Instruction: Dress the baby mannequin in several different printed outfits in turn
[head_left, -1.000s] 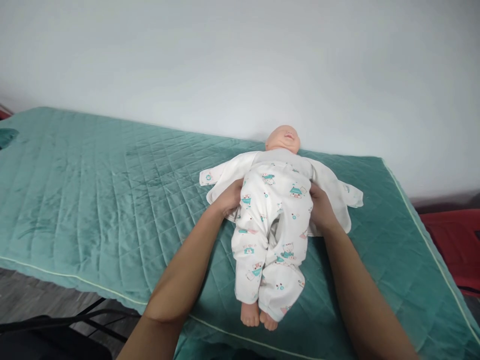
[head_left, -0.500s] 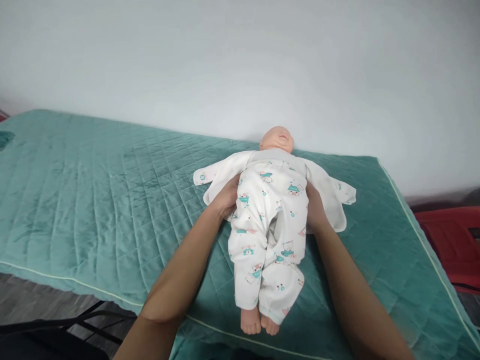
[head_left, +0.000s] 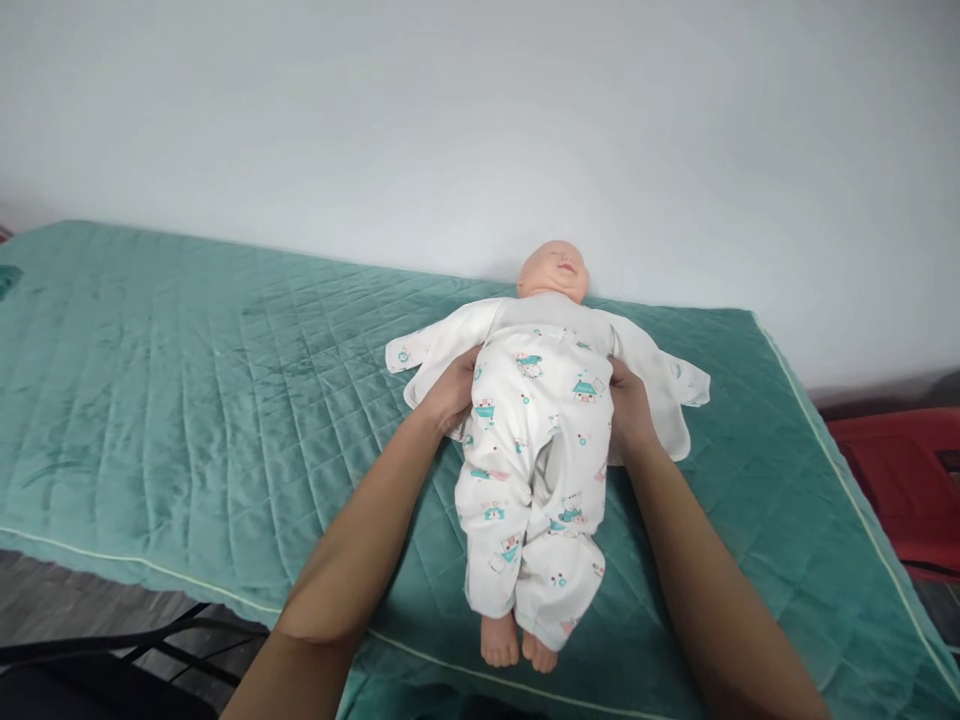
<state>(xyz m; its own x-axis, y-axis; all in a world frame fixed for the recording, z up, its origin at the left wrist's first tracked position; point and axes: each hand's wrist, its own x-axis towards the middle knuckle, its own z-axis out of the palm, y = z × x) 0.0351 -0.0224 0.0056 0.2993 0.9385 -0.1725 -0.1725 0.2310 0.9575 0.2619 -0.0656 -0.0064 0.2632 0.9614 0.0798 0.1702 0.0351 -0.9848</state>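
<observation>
A baby doll (head_left: 553, 270) lies on its back, its head toward the wall and its bare feet toward me. White baby pants (head_left: 536, 430) with teal and pink animal prints cover its legs and reach high up the belly. Under them a white baby shirt (head_left: 652, 360) is spread out, sleeves stretched to both sides. My left hand (head_left: 456, 388) is closed at the left side of the pants near the waist. Opposite, my right hand (head_left: 630, 405) grips the right side of the waist, thumb toward the front. The pants and the doll's body hide most of my fingers.
A green quilted cover (head_left: 187, 400) with pale piping lies over the bed, which stands against a white wall (head_left: 450, 130). Beyond the right edge is a red plastic chair (head_left: 892, 480). Black metal bars (head_left: 172, 640) show at the lower left above the floor.
My right hand has shifted slightly, and its thumb shows more clearly at the waist. The pants' upper edge sits slightly lower in view. The doll otherwise lies nearly as before.
</observation>
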